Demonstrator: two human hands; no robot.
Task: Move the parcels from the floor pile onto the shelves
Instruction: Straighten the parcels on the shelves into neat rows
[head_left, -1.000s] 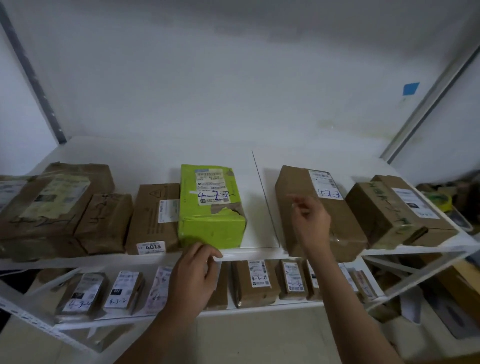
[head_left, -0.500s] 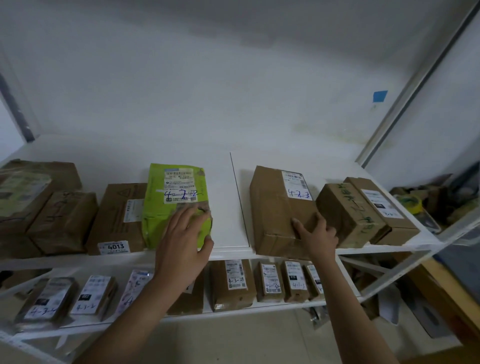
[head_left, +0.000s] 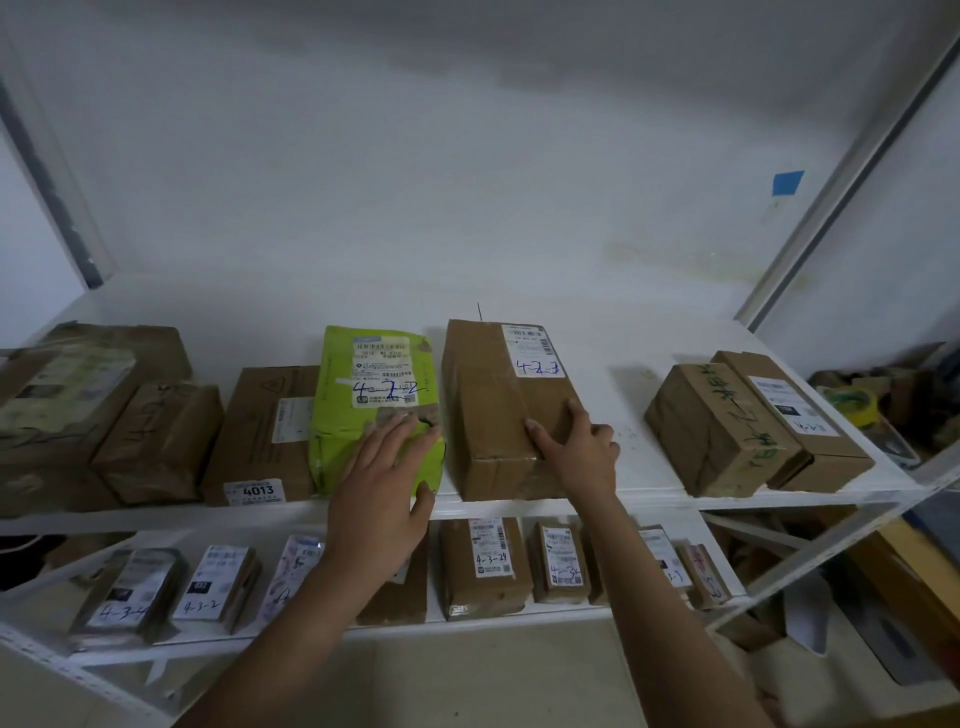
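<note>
A bright green parcel marked 4-2-2 lies on the upper white shelf. My left hand presses flat on its near end, fingers straight. Right beside it sits a brown box marked 4-2-3. My right hand holds the box's near right corner, thumb on top and fingers down the right side. The two parcels almost touch.
Brown parcels, one labelled 4013, fill the upper shelf's left part. Two more brown boxes stand at its right end, with bare shelf between them and my right hand. The lower shelf carries several small labelled parcels. Clutter lies at far right.
The brown box has slid left across the shelf, closing the gap to the green parcel. My right hand went with it; my left hand stays on the green parcel.
</note>
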